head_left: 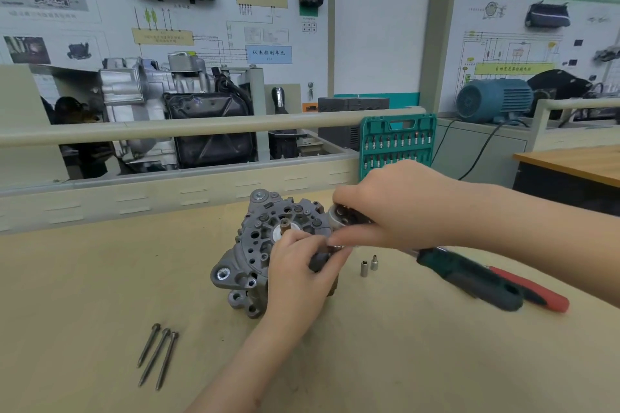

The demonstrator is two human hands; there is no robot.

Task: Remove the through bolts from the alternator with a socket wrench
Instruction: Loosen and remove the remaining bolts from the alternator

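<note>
Bolts (157,355) are lying on the bench (100,278), three of them, side by side, long and thin, well apart from the alternator (255,245) and to its front left. So the person is likely working on a last bolt at the right edge of the alternator. The alternator is sitting in the middle of the bench with its round back face pointing up. The socket wrench (469,273) is lying almost flat, its dark handle pointing away to the right, its metal head end going in under the right hand (396,208). The left hand (302,268) is curling over the right side of the alternator and holding it. The right hand is bending down over the wrench head, and its fingertips are pinching something small right where the two hands are meeting. It is too hidden to tell if that is the bolt or the socket. The bolt there would be standing up and down, under both sets of fingers. Two small sockets (369,265) are standing just beside the hands. Behind the wrench, a red-handled tool (536,292) is lying.
</note>
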